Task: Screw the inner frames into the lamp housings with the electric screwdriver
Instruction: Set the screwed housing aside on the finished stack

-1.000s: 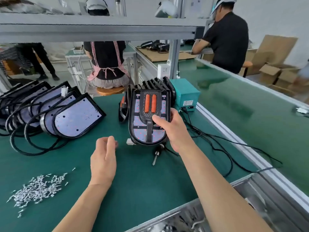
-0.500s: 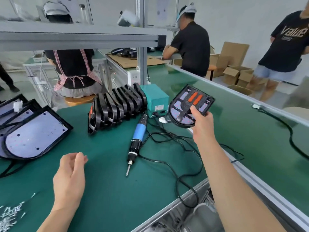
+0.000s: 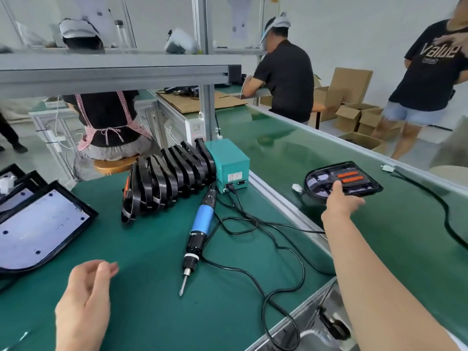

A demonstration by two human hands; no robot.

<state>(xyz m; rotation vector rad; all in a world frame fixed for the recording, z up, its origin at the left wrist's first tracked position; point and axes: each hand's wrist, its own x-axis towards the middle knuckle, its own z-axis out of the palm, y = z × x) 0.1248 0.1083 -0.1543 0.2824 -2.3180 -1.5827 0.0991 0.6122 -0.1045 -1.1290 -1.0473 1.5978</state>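
My right hand [image 3: 338,201] reaches out over the green conveyor belt [image 3: 395,252] and grips the near edge of a black lamp housing [image 3: 364,186] with orange parts inside, held flat just at the belt. My left hand [image 3: 83,300] hovers over the bench with relaxed fingers, holding nothing. The electric screwdriver [image 3: 202,221], blue and black, lies on the bench between my hands, tip toward me. A row of black inner frames [image 3: 167,178] leans against the teal power box [image 3: 229,160]. More lamp housings [image 3: 38,234] lie at the left.
The screwdriver's black cables [image 3: 278,247] loop over the bench to the right. A loose cable [image 3: 443,206] lies on the belt. A metal bin [image 3: 316,333] sits at the bench's front right. Other people stand and sit beyond the bench; cardboard boxes [image 3: 354,115] lie at the back right.
My right hand carried the lamp housing from the bench, off to the right, and lowered it flat to the conveyor belt. My view turned right; the left hand stayed over the bench.
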